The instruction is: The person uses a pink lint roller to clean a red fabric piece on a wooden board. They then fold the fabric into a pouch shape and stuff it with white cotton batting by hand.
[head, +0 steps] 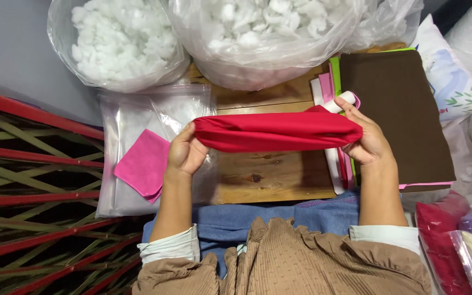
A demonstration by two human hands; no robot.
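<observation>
A red piece of cloth [277,131], bunched into a long band, is stretched level between both hands above a small wooden table [269,175]. My left hand [184,153] grips its left end, fingers curled around the fabric. The right end is pinched in my right hand [368,141], fingers hooked over the top edge. A pink cloth square [142,165] lies just left of my left hand on clear plastic bags [132,125].
Two big clear bags of white stuffing [121,38] [263,33] stand behind the table. A brown fabric sheet [397,114] on a stack of coloured sheets lies to the right, with bagged cloth [443,240] nearer. A red and green woven mat [34,191] covers the left.
</observation>
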